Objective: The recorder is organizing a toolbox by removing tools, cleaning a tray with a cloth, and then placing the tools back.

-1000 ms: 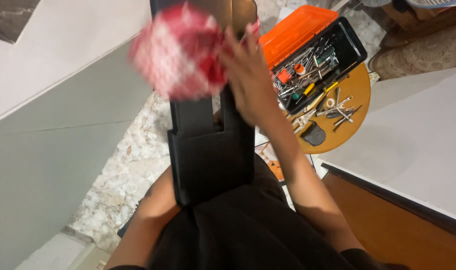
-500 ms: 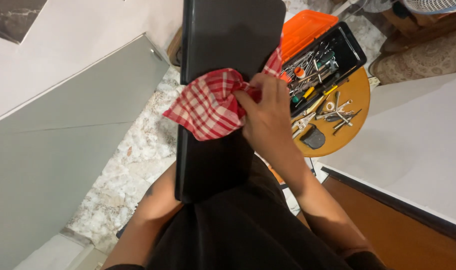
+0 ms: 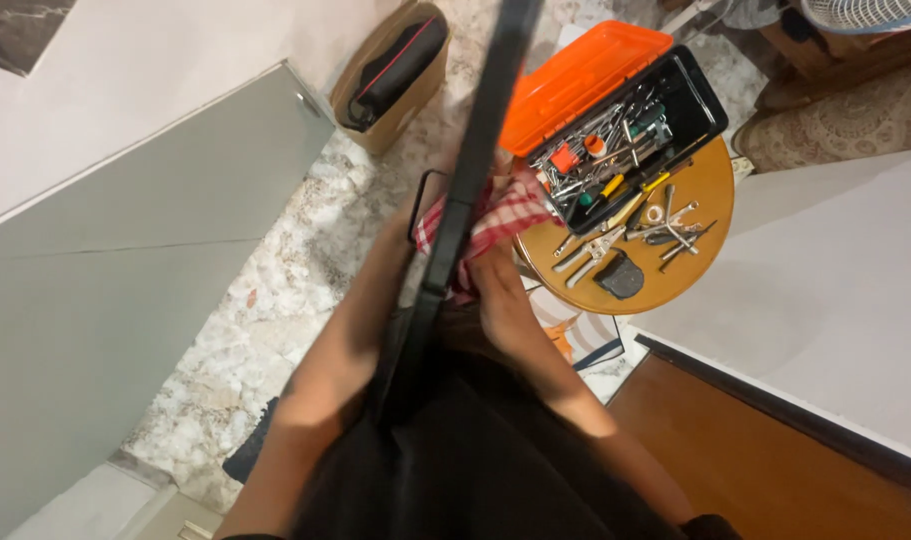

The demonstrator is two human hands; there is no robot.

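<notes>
Since half a second ago, the flat black panel (image 3: 465,200) has swung round so it's edge-on to the camera now, just a thin dark strip running from the top of the shot down to the person's lap. Before that its broad face was showing with the cloth draped over it.

Right hand (image 3: 500,290) sits just right of the panel edge, fingers curled in and bunching the red-and-white checked cloth (image 3: 495,215) against the panel. The cloth pokes out both sides of the edge.

Left hand: only the forearm shows, going up behind the panel, so can't tell whether it's gripping anything.

Off to the right there's a round wooden table (image 3: 700,265) with loose pliers and wrenches, plus an open orange-lidded toolbox (image 3: 585,75). A cardboard box (image 3: 390,75) sits on the stone floor.
</notes>
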